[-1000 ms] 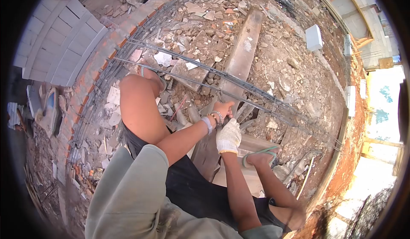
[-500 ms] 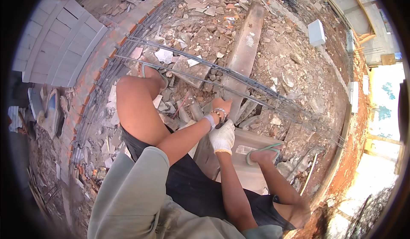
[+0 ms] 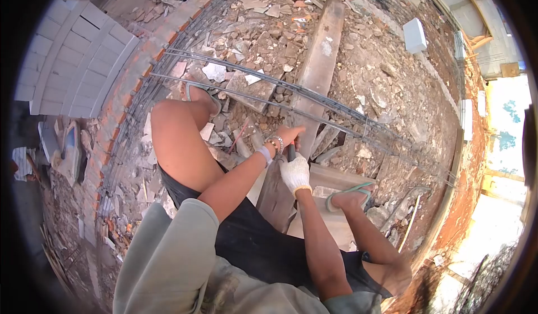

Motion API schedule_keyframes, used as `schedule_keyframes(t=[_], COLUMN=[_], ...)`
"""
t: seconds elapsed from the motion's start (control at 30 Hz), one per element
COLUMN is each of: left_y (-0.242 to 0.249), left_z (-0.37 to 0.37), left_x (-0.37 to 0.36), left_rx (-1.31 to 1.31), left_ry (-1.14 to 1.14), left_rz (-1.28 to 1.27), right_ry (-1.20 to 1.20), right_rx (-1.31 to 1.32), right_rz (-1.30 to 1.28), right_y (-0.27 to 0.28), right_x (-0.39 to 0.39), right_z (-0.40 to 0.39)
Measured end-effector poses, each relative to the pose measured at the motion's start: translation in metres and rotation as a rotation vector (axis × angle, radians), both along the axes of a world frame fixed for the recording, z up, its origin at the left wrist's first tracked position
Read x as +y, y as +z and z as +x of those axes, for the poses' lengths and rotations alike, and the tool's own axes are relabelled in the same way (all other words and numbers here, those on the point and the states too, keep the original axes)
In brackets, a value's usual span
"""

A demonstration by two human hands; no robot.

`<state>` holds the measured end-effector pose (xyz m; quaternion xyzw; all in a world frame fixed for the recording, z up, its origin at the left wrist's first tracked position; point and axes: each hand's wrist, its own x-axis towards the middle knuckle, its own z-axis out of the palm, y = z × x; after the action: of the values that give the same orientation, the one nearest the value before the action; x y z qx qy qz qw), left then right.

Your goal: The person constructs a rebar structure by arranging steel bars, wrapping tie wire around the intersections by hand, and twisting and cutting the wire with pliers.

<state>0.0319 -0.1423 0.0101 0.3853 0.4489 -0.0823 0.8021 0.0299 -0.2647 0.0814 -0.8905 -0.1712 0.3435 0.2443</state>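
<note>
My bare left hand (image 3: 291,135), with bracelets at its wrist, is closed just below the thin steel rods (image 3: 330,124); what its fingers grip is too small to make out. Directly under it, my right hand (image 3: 295,173) in a white knit glove is wrapped around a black and red tool handle (image 3: 291,151), whose working end is hidden. Both hands are over a long concrete beam (image 3: 320,61) that runs up from between my legs. A bundle of longer steel rods (image 3: 255,78) crosses above this beam.
Broken rubble (image 3: 280,42) surrounds the beam. My sandalled feet rest at left (image 3: 200,98) and right (image 3: 348,199). A brick-edged wall (image 3: 131,84) curves along the left, with stacked grey blocks (image 3: 78,53) beyond. A white block (image 3: 414,36) lies at upper right.
My two hands have moved slightly apart, and the black and red handle between them now shows. My right forearm has shifted a little to the right.
</note>
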Motion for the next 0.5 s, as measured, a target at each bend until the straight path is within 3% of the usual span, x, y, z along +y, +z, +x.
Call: schedule_keyframes(t=[0.03,0.13,0.23,0.33,0.4,0.5], left_y=[-0.002,0.008,-0.01,-0.032,-0.026,-0.004], left_z=[-0.003,-0.006,-0.009,-0.006,0.002,0.006], left_x=[-0.001,-0.006,-0.013,-0.018,-0.022,-0.021], left_rx=[-0.088,-0.101,-0.271,-0.224,-0.028,0.172], left_ry=[0.073,0.187,0.257,0.204,0.177,0.104], left_rz=[-0.153,-0.238,-0.322,-0.155,0.077,0.291], right_ry=[-0.012,-0.008,0.041,0.041,0.02,-0.222], right_rx=[0.015,0.026,-0.011,-0.025,-0.029,0.496], right_rz=[-0.001,-0.013,-0.018,0.04,0.091,0.092], right_y=[0.004,0.011,0.005,-0.013,-0.037,-0.018], right_x=[0.002,0.005,0.002,-0.005,-0.01,-0.004], right_z=[0.0,0.002,0.003,0.006,0.006,0.01])
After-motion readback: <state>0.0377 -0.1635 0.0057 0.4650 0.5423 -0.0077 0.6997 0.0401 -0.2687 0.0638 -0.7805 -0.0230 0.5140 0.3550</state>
